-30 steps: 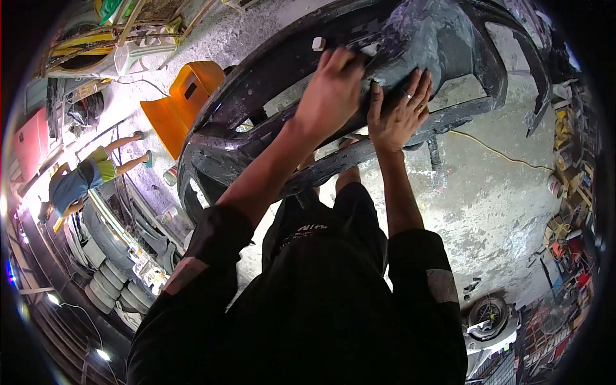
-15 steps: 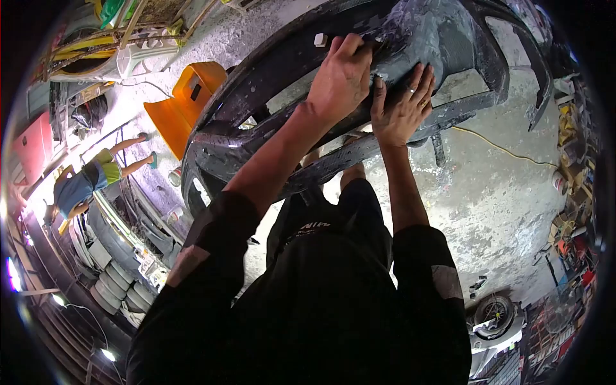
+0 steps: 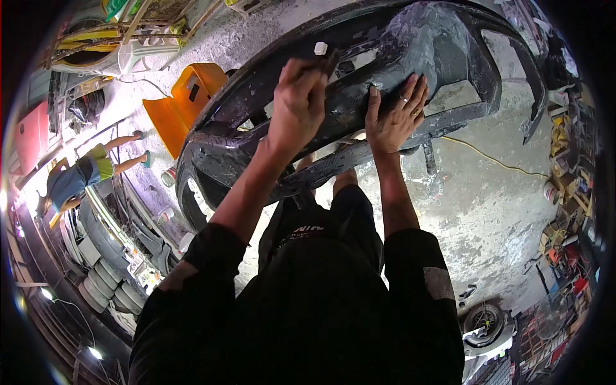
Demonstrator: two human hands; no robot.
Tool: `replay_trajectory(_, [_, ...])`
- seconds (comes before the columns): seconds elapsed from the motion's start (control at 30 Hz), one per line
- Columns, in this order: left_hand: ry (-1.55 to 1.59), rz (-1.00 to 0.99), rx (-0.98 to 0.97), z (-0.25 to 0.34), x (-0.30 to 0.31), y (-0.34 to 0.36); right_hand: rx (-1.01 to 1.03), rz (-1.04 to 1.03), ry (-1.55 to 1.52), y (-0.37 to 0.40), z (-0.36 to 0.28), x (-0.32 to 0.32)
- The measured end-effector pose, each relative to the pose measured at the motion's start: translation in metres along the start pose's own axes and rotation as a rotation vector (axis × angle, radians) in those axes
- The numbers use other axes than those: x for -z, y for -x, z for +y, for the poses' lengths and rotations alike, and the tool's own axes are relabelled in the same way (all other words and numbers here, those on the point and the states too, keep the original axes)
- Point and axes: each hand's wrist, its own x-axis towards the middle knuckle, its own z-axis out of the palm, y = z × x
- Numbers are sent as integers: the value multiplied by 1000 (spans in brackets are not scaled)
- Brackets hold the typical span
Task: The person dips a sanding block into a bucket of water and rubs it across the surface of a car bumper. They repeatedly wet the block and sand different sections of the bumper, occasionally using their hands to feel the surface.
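A black car bumper (image 3: 350, 106), inner side up with grey smeared patches (image 3: 410, 48), spans the view in front of me. My left hand (image 3: 298, 106) is closed above its left-middle part, with a small dark piece (image 3: 332, 63) jutting from the fingers; what it is I cannot make out. My right hand (image 3: 398, 119) lies flat on the bumper's middle bar, fingers stretched out and a ring on one of them. A small white block (image 3: 321, 48) sits on the bumper just beyond my left hand.
An orange plastic chair (image 3: 186, 106) stands left of the bumper. Another person (image 3: 80, 176) is farther left. A yellow cord (image 3: 494, 153) crosses the floor at right. Clutter (image 3: 564, 186) lines the right side; a wheel (image 3: 484, 321) is at lower right.
My left hand has moved left and toward me along the bumper, with the dark piece now showing at its fingertips. My right hand stays on the bar, nearly in place.
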Motion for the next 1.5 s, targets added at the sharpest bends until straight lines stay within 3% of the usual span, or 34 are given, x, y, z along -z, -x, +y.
replay_trajectory(0.23, [-170,-172,-237,-6,-43,-24,-26,-14,-12,2,-2,2])
replay_trajectory(0.37, [-117,-158,-178,-2,-16,12,-9,-1,-2,-1,0,0])
replay_trajectory(0.5, [-158,-224,-189,-10,-45,-30,-17,6,-21,2,-1,1])
replay_trajectory(0.7, [-57,-144,-202,3,-17,2,4,29,10,-1,-2,2])
replay_trajectory(0.8, [-97,-176,-209,-9,-43,-29,4,36,4,0,-2,0])
replay_trajectory(0.97, [-70,-151,-173,-4,-15,12,-4,3,-10,1,-2,3])
replay_trajectory(1.1, [-134,-189,-251,-16,-39,-38,-10,-10,-2,1,-3,2])
replay_trajectory(1.2, [53,-2,-87,-29,-25,-22,20,-2,-10,1,-2,2])
replay_trajectory(1.33, [33,-49,-61,-13,1,4,15,-14,14,0,-2,1])
replay_trajectory(1.37, [-32,-32,-185,-13,-14,-1,22,-5,6,0,-2,1])
replay_trajectory(1.5, [-64,-172,-204,-14,-42,-25,20,2,12,1,-2,0])
